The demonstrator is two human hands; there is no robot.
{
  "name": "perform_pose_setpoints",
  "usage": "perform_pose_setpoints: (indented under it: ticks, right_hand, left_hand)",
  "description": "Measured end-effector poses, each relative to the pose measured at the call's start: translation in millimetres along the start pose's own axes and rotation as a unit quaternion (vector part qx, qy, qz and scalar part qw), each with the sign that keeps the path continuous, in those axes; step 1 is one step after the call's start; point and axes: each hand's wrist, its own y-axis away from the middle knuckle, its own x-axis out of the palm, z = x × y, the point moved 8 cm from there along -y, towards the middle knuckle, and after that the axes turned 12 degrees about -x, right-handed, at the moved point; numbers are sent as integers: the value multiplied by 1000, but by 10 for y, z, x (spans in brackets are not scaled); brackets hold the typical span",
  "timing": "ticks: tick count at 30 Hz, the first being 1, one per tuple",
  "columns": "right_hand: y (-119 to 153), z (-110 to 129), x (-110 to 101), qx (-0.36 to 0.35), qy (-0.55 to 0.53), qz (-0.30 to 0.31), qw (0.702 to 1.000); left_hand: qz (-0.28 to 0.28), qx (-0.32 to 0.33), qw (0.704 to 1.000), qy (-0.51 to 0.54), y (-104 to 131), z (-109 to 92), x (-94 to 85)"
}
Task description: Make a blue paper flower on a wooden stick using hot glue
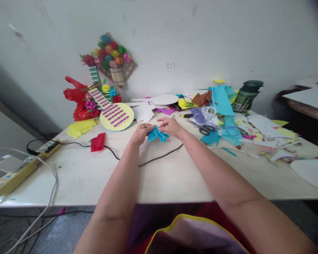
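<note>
A folded piece of blue crepe paper [158, 135] is held between my hands above the middle of the white table [175, 183]. My left hand [143, 133] pinches its left edge. At its upper right, my right hand [170, 127] has its fingers bent and touches the paper. A red paper piece [98, 142] lies to the left of my hands. Behind it stands a yellow paper guitar shape [117, 116] with purple stripes.
Black scissors [207, 129], white string [209, 112], blue paper [222, 100] and many scraps lie at the right. A green bottle [247, 96] stands behind. A black cable [161, 156] crosses the table; a power strip [23, 169] lies left.
</note>
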Motion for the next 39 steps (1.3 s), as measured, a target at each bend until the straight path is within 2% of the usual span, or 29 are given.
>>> perform_pose_setpoints:
  ticks: [8,13,15,19,21,28,39]
  right_hand:
    - [8,-35,7,14,-23,6,1000]
    - [13,-143,-23,40,-38,1,998]
    - [-6,-153,-49,19,-14,2,1000]
    - [-51,-61,-92,-72,56,15,996]
    - [-53,-41,-87,-89,86,33,992]
    - [-9,-138,-18,-38,119,85,989]
    - [25,-75,-20,-43,115,71,990]
  left_hand:
    - [14,0,1000,2,-13,18,-3]
    - [19,1,1000,7,-25,30,-4]
    - [20,2,1000,12,-39,43,-13]
    - [14,2,1000,13,-56,62,-44]
    - [10,0,1000,16,-54,64,-55]
    - [27,11,999,17,-17,13,-21]
    - [47,-10,998,45,8,31,-13]
